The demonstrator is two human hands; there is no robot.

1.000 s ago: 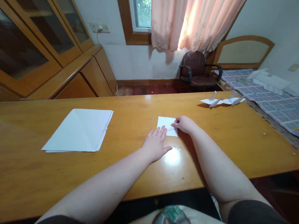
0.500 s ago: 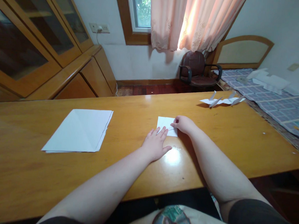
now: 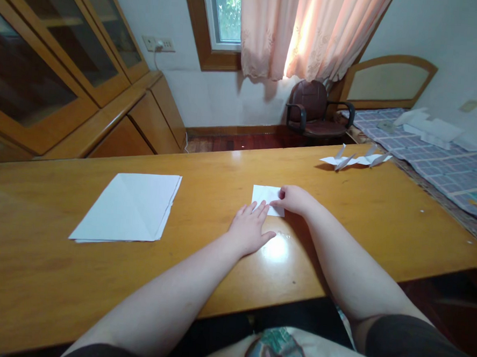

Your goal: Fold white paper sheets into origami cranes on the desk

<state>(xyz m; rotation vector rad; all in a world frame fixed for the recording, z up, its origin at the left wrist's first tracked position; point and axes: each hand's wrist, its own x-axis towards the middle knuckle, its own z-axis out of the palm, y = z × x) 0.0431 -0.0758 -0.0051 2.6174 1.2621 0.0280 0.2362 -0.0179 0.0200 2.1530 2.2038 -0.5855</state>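
Both forearms cross the near edge of the wooden desk [image 3: 34,274] and run up over its bare, glossy top. The left hand [image 3: 249,230] lies palm down just past a patch of glare, its fingers straight and close together, with the fingertips [image 3: 261,207] resting on the near edge of a small folded paper [image 3: 265,193]. The paper lies flat around the middle of the desk, a little right of centre. The right hand [image 3: 296,199] sits at the paper's right edge with its fingers curled in narrow and the tips bunched on that edge; whether they pinch a flap or only press it flat cannot be told.

Well apart to the left lies a stack of white sheets [image 3: 127,207], its edges slightly fanned, with open wood between it and the hands. More clear wood spreads right of the right arm to the desk's end. Near the far right corner stand folded paper cranes [image 3: 355,160], close to the far edge.

Beyond the desk a strip of dark floor leads to a brown office chair [image 3: 313,110] under the pink curtain [image 3: 308,32]. A glass-fronted wooden cabinet [image 3: 67,65] lines the left wall, and a bed with a checked cover [image 3: 449,170] runs along the desk's right end
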